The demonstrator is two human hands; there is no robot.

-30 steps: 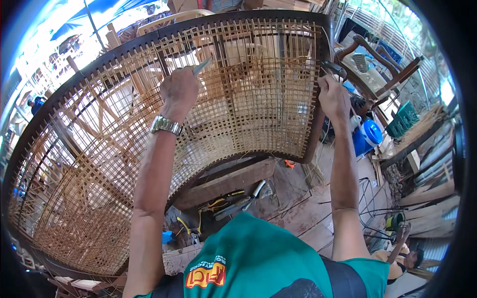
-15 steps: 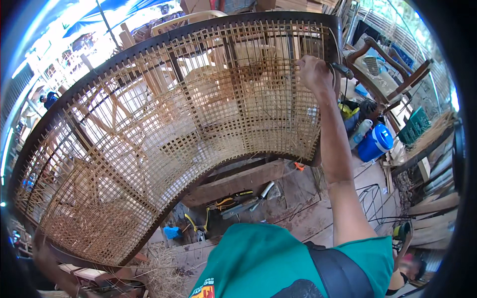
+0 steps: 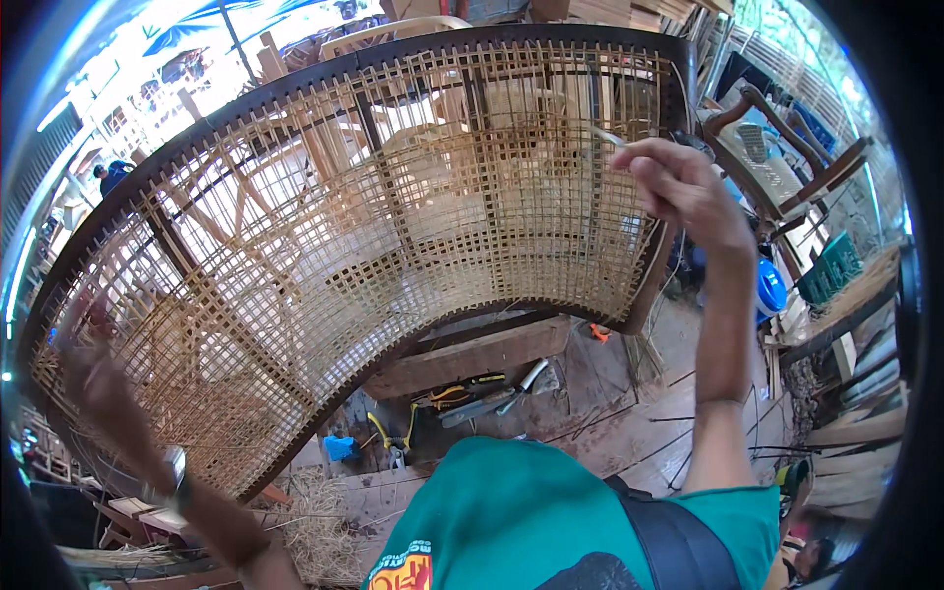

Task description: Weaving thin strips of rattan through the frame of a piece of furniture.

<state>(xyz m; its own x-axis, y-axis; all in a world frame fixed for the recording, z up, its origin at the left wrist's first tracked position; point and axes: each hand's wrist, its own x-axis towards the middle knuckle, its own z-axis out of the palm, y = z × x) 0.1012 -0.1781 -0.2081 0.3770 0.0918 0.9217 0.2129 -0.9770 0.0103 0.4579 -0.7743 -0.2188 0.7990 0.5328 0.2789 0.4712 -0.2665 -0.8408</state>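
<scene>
A large curved panel of woven cane [image 3: 442, 226] in a dark wooden frame [image 3: 472, 39] spreads out ahead of me, with open gaps in its weave toward the far edge. My right hand [image 3: 688, 192] is above the panel's right end, its fingers pinched round a thin pale cane strip [image 3: 609, 136] whose end pokes out to the left. My left hand [image 3: 93, 369] is over the panel's left end; motion smears its fingers, and I cannot make out anything in them. A watch [image 3: 176, 464] is on the left wrist.
Yellow-handled pliers [image 3: 393, 447], other hand tools [image 3: 492, 398] and a blue block [image 3: 340, 448] lie on the boards below the panel. Cane shavings [image 3: 320, 511] are heaped at lower left. A wooden armchair [image 3: 777, 167], a blue jug [image 3: 770, 293] and a green crate [image 3: 831, 270] stand at right.
My right hand has moved off the panel's right edge, rightward and a little nearer, with the strip in its fingers. My left arm has come further into view, its hand rising along the panel's left end.
</scene>
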